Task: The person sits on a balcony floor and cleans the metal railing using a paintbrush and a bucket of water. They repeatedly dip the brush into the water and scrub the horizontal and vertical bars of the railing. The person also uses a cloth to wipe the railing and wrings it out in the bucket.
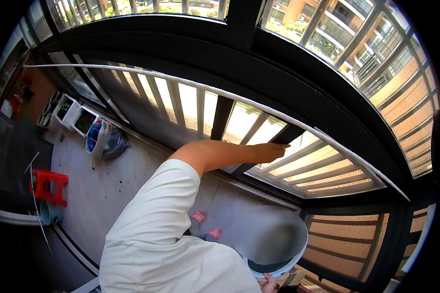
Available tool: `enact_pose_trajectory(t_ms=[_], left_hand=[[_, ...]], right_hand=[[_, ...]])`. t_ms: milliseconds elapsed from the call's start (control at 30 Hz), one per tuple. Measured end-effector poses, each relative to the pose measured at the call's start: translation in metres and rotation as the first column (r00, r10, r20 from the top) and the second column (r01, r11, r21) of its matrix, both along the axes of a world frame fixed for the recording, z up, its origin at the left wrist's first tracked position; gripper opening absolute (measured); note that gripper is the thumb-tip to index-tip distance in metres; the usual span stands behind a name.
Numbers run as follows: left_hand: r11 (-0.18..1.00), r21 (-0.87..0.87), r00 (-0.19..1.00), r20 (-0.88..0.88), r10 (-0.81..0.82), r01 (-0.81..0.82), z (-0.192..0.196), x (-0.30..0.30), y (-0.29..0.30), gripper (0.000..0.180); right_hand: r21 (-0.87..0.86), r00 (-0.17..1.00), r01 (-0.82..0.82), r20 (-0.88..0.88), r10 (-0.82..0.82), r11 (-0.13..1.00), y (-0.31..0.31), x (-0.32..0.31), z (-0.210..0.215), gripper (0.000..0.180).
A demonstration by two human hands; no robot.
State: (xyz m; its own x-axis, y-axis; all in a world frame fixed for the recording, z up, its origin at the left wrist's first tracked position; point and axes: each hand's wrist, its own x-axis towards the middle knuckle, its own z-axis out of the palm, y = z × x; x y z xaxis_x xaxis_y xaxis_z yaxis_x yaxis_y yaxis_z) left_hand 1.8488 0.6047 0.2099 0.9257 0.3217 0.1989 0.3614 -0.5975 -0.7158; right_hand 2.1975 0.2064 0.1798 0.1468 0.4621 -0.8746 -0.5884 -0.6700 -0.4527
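Note:
My left arm, in a white sleeve, stretches across the middle to the glazed windows. At its end my left hand [273,153] is closed at a dark upright window frame [288,134]; its fingertips are partly hidden. Low on the right, my right hand [269,284] grips the near edge of a round white bucket [302,244]. The inside of this bucket is blurred, so I cannot tell what it holds. Pink slippers [214,234] show on the floor between my arm and the bucket.
A white rope [200,86] runs across the windows. At left stand a red plastic stool [58,186], a small teal bucket [50,213] and a thin pole [35,210]. White planters [84,121] and a filled plastic bag [107,140] line the far wall.

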Motion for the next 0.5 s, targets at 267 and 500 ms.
enact_pose_trajectory(t_ms=[267,500], left_hand=[[1.0,-0.008,0.992,0.124,0.018,-0.018,-0.003,-0.033,-0.009,0.028],[0.887,-0.406,0.747,0.654,0.115,0.219,0.06,-0.05,-0.064,0.026]], right_hand=[[0.038,0.982,0.153,-0.114,-0.148,0.987,0.007,-0.063,0.049,0.033],[0.009,0.992,0.096,-0.086,-0.095,0.995,-0.008,-0.04,-0.02,0.036]])
